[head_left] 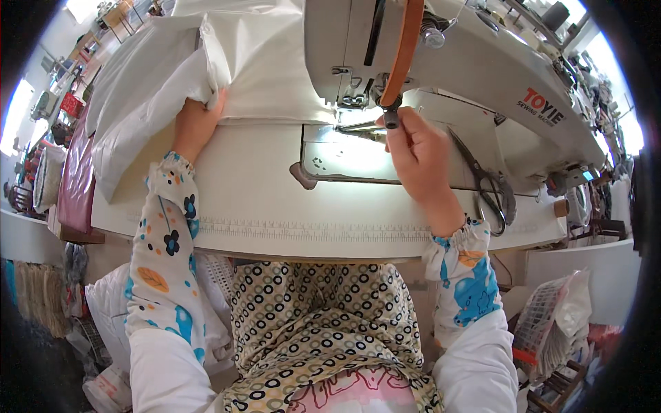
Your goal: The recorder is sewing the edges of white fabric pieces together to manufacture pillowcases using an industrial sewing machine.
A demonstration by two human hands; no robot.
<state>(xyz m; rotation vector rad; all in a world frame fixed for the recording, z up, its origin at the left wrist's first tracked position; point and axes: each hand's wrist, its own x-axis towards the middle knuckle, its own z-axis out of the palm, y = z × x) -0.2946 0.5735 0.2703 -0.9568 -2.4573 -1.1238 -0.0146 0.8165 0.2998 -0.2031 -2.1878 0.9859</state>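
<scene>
My left hand (200, 117) grips a fold of the white fabric (261, 69), its fingers partly covered by the cloth. That fabric spreads over the table to the left of the sewing machine (482, 89), and its edge runs up to the lit needle and presser foot (352, 100). My right hand (420, 155) is closed just right of the needle, below the orange strap on the machine head. A slim pointed metal tool like tweezers (361, 129) reaches from its fingertips toward the presser foot; its rear end is hidden in the hand.
Black-handled scissors (485, 182) lie right of my right forearm. A ruler strip (310, 229) runs along the front of the white table. At the lower right stands a basket (544, 323) with white material; a dark red cover (76, 179) hangs at the far left.
</scene>
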